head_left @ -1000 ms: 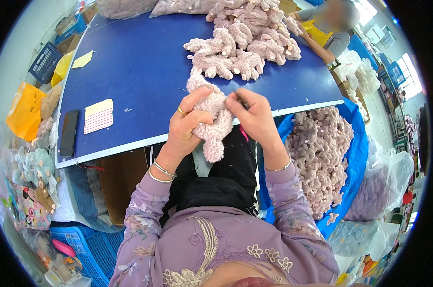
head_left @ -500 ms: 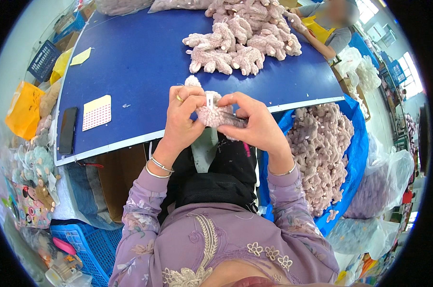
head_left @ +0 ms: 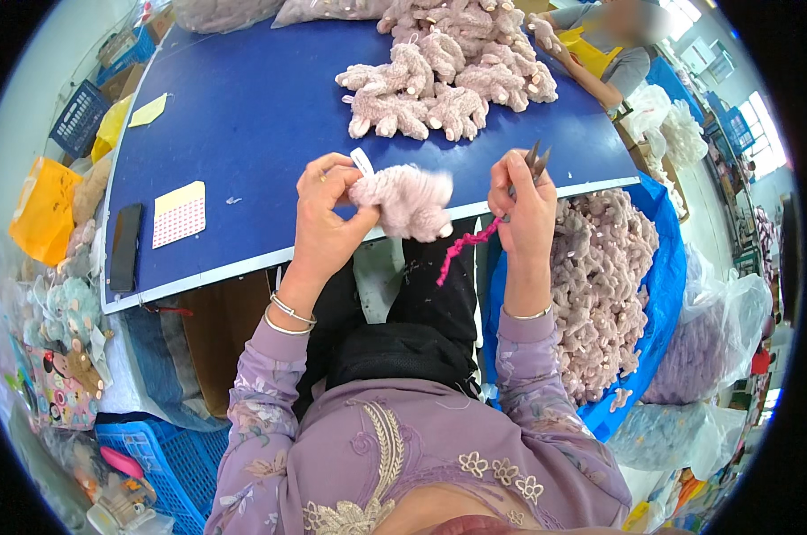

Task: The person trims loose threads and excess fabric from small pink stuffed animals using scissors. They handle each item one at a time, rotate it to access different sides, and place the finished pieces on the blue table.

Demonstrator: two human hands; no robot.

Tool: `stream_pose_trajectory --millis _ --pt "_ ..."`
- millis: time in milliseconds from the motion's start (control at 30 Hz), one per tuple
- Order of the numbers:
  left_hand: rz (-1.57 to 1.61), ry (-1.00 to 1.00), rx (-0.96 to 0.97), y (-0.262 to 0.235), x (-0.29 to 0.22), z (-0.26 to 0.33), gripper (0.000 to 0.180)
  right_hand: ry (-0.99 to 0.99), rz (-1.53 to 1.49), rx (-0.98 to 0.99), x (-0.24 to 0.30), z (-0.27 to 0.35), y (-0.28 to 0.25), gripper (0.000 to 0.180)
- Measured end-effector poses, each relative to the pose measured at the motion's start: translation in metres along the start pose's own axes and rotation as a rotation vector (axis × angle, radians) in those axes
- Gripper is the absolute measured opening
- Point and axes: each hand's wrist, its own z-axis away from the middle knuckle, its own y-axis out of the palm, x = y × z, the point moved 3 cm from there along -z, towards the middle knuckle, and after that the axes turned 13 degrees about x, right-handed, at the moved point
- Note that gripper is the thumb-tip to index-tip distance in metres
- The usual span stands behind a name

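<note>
Head view: the left hand (head_left: 325, 214) pinched a fuzzy pink toy (head_left: 405, 201) by its left end, next to a white tag (head_left: 362, 162). The toy's body jutted right, above the worktop's (head_left: 270, 125) near edge; its far end was blurred. The right hand (head_left: 526, 205) was closed around dark snips (head_left: 535, 159), tips pointing up, well apart from the toy; pink cord (head_left: 468, 242) hung below that fist, its attachment hidden. Step in hand, as judged: handling one toy with the snips ready but not on it. Any cut would have called for bringing the blades across and steadying the blurred end. A toy pile (head_left: 461, 76) lay toward the worktop's far edge; a phone (head_left: 125, 248) lay at the near left corner.
</note>
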Motion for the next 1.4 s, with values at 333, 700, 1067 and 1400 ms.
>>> stream_pose_trajectory --millis 333,700,1067,1400 --pt "0.043 0.056 0.126 0.007 -0.001 -0.003 0.024 0.044 0.358 0.37 0.004 0.007 0.028 0.045" --pt "0.91 -0.343 0.139 0.022 0.014 -0.003 0.017 0.226 -0.036 0.07 -0.043 0.001 0.005 0.018" --pt "1.006 -0.231 -0.094 0.024 0.021 -0.005 0.021 0.39 0.171 0.203 -0.054 0.024 0.031 0.03" --pt "1.089 -0.349 0.05 0.034 0.02 0.002 0.031 0.099 0.424 0.086 -0.048 0.018 0.036 0.023"
